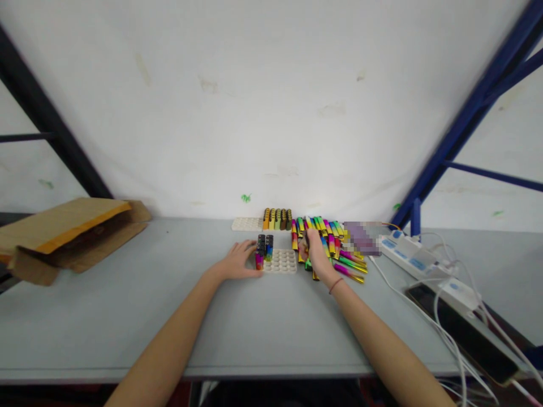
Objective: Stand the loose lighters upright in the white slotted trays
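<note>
My left hand rests on the table at the left end of a white tray with round holes. Its fingers and thumb are apart, around the tray's left edge, close to several metallic rainbow lighters standing upright there in two columns. The tray's right part shows bare holes. My right hand, with a thin band at the wrist, is in a loose pile of shiny multicoloured lighters right of the tray. Its fingers are bent and pressed around a lighter, mostly hidden by the hand.
Behind stands a second white tray, its right half holding upright yellow and dark lighters. An opened brown cardboard package lies at left. At right are a power strip, white cables and a black phone. Blue shelf posts border the table.
</note>
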### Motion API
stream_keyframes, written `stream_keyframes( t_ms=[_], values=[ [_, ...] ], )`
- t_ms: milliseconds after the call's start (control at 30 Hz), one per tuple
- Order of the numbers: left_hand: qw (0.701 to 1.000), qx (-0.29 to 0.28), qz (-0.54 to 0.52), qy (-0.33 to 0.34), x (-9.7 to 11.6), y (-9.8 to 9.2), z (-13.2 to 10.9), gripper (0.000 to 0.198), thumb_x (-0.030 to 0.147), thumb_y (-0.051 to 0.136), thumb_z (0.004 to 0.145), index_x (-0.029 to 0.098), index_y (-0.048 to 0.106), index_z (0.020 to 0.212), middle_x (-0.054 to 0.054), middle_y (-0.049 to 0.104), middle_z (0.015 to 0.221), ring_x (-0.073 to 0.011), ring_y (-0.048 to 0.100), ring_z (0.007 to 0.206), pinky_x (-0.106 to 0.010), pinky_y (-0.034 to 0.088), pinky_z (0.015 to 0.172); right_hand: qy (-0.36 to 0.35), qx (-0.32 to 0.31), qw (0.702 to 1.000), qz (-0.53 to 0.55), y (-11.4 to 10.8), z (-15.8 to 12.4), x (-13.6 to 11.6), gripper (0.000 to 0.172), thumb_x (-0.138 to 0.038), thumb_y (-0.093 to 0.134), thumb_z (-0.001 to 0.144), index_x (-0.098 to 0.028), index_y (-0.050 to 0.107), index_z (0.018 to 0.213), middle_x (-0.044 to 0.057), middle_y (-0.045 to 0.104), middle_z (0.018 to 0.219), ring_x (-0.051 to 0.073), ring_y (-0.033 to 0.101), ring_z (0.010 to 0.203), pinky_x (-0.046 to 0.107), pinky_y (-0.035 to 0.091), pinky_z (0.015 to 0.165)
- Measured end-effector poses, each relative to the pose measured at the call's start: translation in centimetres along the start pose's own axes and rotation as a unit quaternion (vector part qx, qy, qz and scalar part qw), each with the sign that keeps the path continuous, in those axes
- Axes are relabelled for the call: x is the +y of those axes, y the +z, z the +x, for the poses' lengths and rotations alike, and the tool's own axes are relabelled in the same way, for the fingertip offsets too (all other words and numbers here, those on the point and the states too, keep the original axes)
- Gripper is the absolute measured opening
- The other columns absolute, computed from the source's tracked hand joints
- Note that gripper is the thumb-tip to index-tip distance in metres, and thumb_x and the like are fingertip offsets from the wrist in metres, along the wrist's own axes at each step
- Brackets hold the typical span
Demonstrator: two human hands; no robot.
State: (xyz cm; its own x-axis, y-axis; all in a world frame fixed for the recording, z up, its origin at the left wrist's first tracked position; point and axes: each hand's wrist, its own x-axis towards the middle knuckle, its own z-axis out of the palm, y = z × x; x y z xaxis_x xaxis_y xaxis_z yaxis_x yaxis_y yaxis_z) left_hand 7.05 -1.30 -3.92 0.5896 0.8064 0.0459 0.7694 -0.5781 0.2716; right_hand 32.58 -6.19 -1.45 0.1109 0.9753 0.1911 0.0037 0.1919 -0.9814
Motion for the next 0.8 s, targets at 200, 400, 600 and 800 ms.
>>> stream_keyframes(
  t_ms=[200,400,600,800],
  values=[
    [1.000,0.010,-0.010,0.013,-0.3,0.3,0.0,0.087,0.062,0.069,0.070,0.019,0.044,0.141,-0.016,0.039,0.150,-0.0378,0.032,0.140,-0.054,0.019,0.116,-0.139,-0.069,0.978,-0.138,1.7,-1.8,-0.8,0.029,-0.047,0.053,0.088,-0.020,0.057,0.098,0.005,0.063,0.092,0.018,0.060,0.086,0.029,0.049,0.072],
    [1.000,-0.004,-0.013,-0.001,-0.1,0.2,-0.1,0.089,0.060,0.070,0.070,0.020,0.040,0.144,-0.017,0.036,0.152,-0.0369,0.030,0.141,-0.055,0.014,0.117,-0.148,-0.119,0.968,-0.163,3.0,-2.6,0.3,0.022,-0.036,0.058,0.089,-0.018,0.063,0.099,0.006,0.069,0.092,0.018,0.065,0.081,0.030,0.052,0.076],
    [1.000,0.001,-0.020,0.000,-0.1,0.3,0.0,0.088,0.059,0.072,0.069,0.020,0.042,0.142,-0.016,0.037,0.151,-0.0366,0.032,0.141,-0.054,0.015,0.117,-0.219,-0.111,0.920,-0.304,3.8,-2.8,0.3,0.022,-0.025,0.056,0.093,-0.020,0.061,0.114,0.005,0.071,0.092,0.019,0.067,0.083,0.029,0.050,0.077],
    [1.000,0.006,-0.008,-0.001,-0.5,0.7,0.1,0.089,0.059,0.072,0.068,0.019,0.041,0.141,-0.017,0.037,0.151,-0.0377,0.031,0.141,-0.056,0.016,0.117,-0.285,-0.120,0.847,-0.433,3.9,-2.6,0.3,0.023,-0.026,0.051,0.096,-0.021,0.065,0.113,0.008,0.069,0.093,0.021,0.064,0.086,0.029,0.048,0.077]
  ],
)
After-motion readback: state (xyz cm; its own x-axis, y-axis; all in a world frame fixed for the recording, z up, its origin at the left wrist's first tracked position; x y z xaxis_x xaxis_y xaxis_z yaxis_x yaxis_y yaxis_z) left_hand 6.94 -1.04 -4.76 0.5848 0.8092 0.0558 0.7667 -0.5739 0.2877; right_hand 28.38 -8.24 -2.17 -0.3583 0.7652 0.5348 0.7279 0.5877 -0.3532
